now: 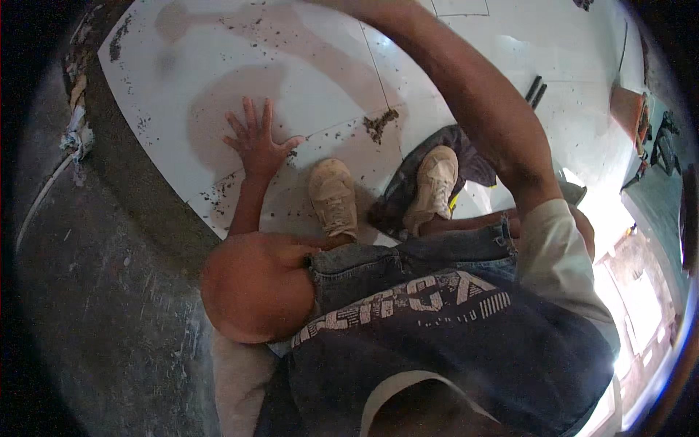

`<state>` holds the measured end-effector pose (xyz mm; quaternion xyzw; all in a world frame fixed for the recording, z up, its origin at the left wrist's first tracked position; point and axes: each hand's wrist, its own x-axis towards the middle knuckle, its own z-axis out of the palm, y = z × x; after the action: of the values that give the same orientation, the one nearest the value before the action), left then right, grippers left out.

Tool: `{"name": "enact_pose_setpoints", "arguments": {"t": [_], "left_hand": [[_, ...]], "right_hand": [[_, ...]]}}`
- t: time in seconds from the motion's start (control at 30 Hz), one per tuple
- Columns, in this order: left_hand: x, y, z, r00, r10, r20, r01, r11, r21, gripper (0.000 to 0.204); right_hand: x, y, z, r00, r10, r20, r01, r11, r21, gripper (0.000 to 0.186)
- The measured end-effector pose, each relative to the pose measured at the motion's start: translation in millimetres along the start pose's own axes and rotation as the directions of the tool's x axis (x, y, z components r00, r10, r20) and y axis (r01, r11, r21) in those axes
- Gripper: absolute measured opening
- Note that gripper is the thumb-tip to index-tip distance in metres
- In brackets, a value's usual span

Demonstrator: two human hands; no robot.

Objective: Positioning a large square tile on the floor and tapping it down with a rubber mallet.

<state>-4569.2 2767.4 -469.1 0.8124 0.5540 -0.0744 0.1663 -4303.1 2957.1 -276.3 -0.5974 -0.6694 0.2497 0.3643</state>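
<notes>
My left hand [256, 142] is spread on a white floor tile [153, 87], fingers apart, beside bits of dark debris. My right arm [488, 109] stretches up past the top edge of the picture, its hand out of sight. My two beige shoes [332, 193] are planted below a brown clump of dirt [381, 124], the right one on or against a crumpled dark cloth [397, 186]. My bent left knee [255, 288] is beside my left forearm.
A strip of grey mortar [138, 175] borders the tiles at left, with rough concrete [87, 291] and a pale cable [40, 197] beyond. Two dark bars [537, 91] lie at upper right. A brown object [625, 109] and assorted dark items [662, 146] are at the right rim.
</notes>
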Motion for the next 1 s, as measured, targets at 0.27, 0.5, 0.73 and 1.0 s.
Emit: {"name": "enact_pose_setpoints", "arguments": {"t": [0.27, 0.5, 0.73, 1.0], "left_hand": [[4, 18, 6, 1.000, -0.004, 0.013, 0.004, 1.000, 0.014, 0.102], [-23, 3, 28, 0.981, -0.132, -0.145, 0.110, 0.983, -0.149, 0.095], [-168, -134, 55, 0.693, -0.716, -0.080, 0.715, 0.697, -0.051, 0.084], [-116, -180, 42, 0.716, -0.646, -0.266, 0.576, 0.761, -0.297, 0.097]], "right_hand": [[-111, 130, 0, 0.906, 0.350, 0.238, -0.262, 0.906, -0.334, 0.054], [-103, 23, 11, 0.994, 0.101, 0.049, -0.092, 0.983, -0.162, 0.046], [-93, -90, 70, 0.962, -0.010, 0.272, -0.024, 0.992, 0.120, 0.046], [-195, 50, 88, 0.816, 0.339, 0.468, -0.076, 0.866, -0.495, 0.040]]}}
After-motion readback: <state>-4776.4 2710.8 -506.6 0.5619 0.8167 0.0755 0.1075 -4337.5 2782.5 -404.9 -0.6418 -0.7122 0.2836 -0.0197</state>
